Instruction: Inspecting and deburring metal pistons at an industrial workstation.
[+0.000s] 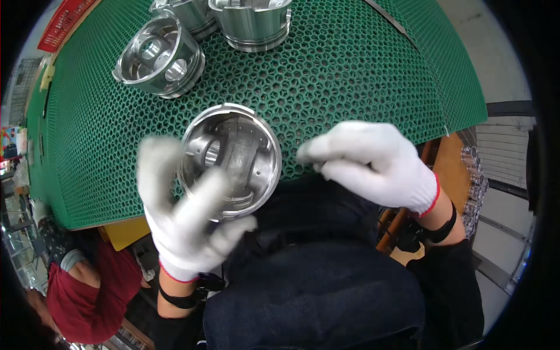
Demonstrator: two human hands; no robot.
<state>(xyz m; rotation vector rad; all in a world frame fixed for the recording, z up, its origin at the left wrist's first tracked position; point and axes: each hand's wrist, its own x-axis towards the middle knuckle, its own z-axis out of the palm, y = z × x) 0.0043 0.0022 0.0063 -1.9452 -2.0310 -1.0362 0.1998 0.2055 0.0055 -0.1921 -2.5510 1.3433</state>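
Note:
A silver metal piston [240, 156] stands at the front edge of the green mat with its hollow side up, showing the pin bore and inner walls. My left hand [186, 216], in a white knit glove with a red cuff, is at its left and near side. Its fingers are spread and blurred, overlapping the rim; whether they touch it I cannot tell. To the right of the piston and apart from it is my right hand [370, 160], gloved alike. Its fingers are drawn together in a pinch with greyish tips; anything between them is hidden.
Three more pistons, including a tilted one [160, 58], stand at the far left of the green honeycomb mat [350, 76]. A thin metal strip [392, 20] lies at the far right. Several metal parts [473, 181] line a wooden shelf at right. A person in dark red [96, 291] is at lower left.

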